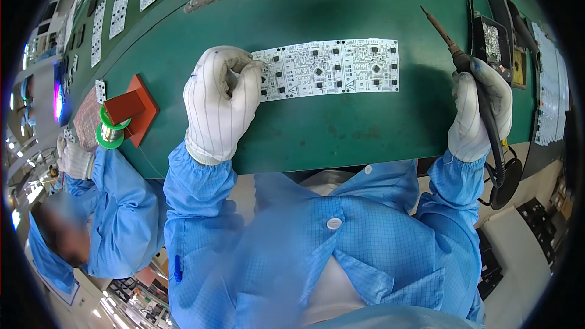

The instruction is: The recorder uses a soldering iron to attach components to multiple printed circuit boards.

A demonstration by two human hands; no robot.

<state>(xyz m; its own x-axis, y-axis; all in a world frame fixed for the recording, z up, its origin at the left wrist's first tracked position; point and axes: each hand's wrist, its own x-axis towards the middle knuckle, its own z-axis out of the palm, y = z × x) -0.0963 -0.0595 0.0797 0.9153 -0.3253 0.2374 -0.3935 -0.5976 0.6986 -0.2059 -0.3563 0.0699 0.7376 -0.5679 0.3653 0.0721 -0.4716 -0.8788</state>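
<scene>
A long white circuit board strip (329,68) with black chips lies crosswise in front of me on the green bench mat. My left hand (220,100), in a white striped glove, is closed at the strip's left end, and its curled fingers cover that end. Whether anything thin is also pinched in those fingers is hidden. On the right, my gloved right hand (481,103) grips a soldering iron (460,55) by its handle. Its brown tip points up and to the left, raised apart from the board, and its black cable hangs down past my wrist.
A green-rimmed solder wire spool (112,133) sits by a red-brown stand (141,109) at left. Tweezers (470,15) and a small tray of metal bits (491,41) are at right, near stacked white strips (551,85). A co-worker's gloved hand (76,157) shows far left.
</scene>
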